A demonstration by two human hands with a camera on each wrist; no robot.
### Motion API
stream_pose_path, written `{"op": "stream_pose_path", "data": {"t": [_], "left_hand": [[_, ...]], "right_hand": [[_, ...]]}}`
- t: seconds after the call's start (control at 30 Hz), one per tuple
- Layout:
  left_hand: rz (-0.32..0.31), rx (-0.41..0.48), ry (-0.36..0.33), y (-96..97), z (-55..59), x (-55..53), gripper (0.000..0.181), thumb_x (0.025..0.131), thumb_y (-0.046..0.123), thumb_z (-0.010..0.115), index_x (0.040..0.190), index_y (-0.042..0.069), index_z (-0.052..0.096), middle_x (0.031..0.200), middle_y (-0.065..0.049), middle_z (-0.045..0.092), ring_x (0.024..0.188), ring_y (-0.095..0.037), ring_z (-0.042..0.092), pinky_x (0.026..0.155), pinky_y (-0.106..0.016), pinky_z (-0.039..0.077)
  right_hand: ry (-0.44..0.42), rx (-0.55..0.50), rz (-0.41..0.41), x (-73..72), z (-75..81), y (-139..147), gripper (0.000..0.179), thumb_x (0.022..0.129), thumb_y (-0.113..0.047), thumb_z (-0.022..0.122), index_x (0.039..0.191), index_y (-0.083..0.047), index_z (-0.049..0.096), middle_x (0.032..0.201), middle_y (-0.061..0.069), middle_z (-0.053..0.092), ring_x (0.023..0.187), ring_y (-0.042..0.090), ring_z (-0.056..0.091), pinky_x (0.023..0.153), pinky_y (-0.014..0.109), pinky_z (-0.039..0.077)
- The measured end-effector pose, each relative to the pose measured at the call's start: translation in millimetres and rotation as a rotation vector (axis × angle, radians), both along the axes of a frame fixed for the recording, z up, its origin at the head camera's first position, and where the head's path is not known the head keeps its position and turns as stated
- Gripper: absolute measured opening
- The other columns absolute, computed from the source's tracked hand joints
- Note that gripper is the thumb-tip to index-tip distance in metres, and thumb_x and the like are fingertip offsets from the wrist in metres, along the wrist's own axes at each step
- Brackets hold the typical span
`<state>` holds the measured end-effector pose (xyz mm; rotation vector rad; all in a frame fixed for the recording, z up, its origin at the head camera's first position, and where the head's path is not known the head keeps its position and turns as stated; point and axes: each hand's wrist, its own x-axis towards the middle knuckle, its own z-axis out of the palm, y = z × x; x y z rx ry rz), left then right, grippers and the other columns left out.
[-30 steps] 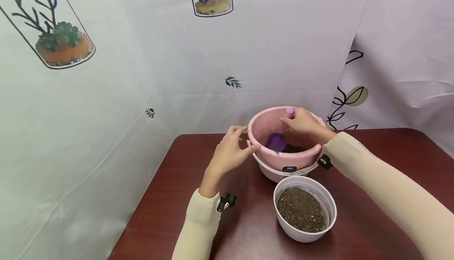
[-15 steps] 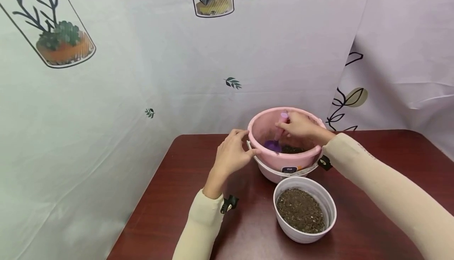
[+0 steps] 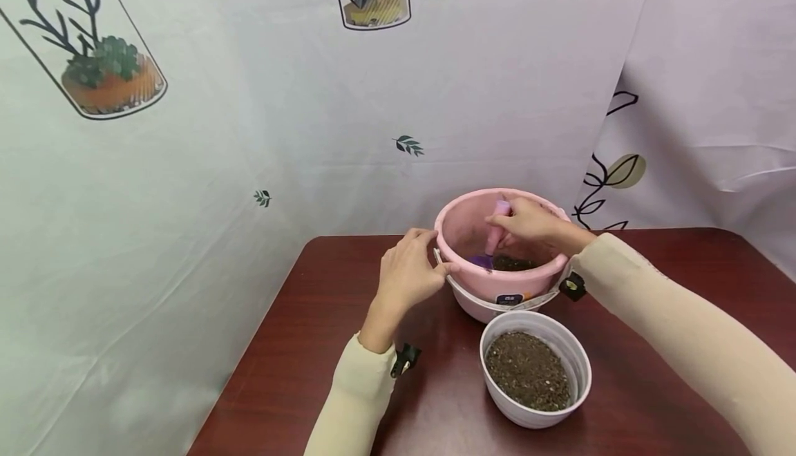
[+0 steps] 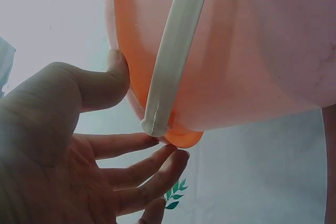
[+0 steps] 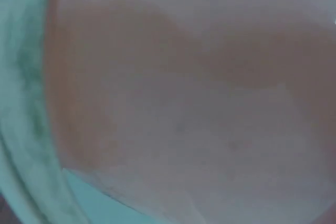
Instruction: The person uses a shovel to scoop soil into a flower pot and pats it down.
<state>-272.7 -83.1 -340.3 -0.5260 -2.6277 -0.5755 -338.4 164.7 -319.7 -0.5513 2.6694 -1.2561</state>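
A pink bucket point(image 3: 497, 281) stands on the table with dark soil point(image 3: 513, 263) at its bottom. Inside it, my right hand point(image 3: 528, 221) grips the pink handle of a small trowel point(image 3: 495, 235), whose purple blade is partly hidden by the front rim. My left hand point(image 3: 407, 273) rests against the bucket's left rim. In the left wrist view, its thumb point(image 4: 113, 80) touches the rim and its fingertips lie below the white bail handle point(image 4: 176, 51), slightly bent and spread. The right wrist view holds only the blurred bucket wall point(image 5: 184, 119).
A white pot point(image 3: 581, 366), partly filled with soil point(image 3: 528, 371), stands just in front of the bucket. Both are on a dark red wooden table point(image 3: 298, 345). Behind hangs a pale cloth point(image 3: 323, 110) printed with plants.
My right hand has lowered the trowel, and its purple blade now shows less above the bucket's front rim. My left hand has shifted slightly down and right along the rim.
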Motion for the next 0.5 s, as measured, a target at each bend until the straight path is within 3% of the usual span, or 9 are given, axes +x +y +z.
{"op": "stream_pose_path", "data": {"t": [0.07,0.23,0.5], "left_hand": [[-0.006,0.001,0.000,-0.1,0.1,0.1,0.062,0.079,0.046,0.079,0.129,0.012,0.067,0.123,0.000,0.065,0.109,-0.021,0.064,0.081,-0.043,0.052],[-0.004,0.008,-0.001,-2.6,1.2,-1.7,0.061,0.078,0.045,0.079,0.129,0.013,0.067,0.124,0.000,0.065,0.110,-0.021,0.064,0.082,-0.043,0.052],[-0.023,0.010,-0.042,-4.2,0.0,-3.0,0.062,0.080,0.045,0.078,0.132,0.012,0.064,0.129,-0.001,0.063,0.113,-0.022,0.062,0.082,-0.043,0.053]], "right_hand": [[-0.022,-0.065,-0.002,0.4,-0.4,1,0.032,0.102,-0.017,0.051,0.092,0.010,0.066,0.077,0.017,0.073,0.075,0.022,0.071,0.070,0.030,0.056],[-0.020,-0.185,-0.108,-0.1,1.0,1,0.031,0.102,-0.020,0.052,0.089,0.008,0.060,0.075,0.017,0.073,0.069,0.022,0.070,0.068,0.032,0.057],[-0.101,-0.219,-0.157,3.2,11.5,7,0.037,0.100,-0.020,0.053,0.092,0.012,0.068,0.075,0.016,0.073,0.067,0.020,0.071,0.069,0.034,0.058]]}}
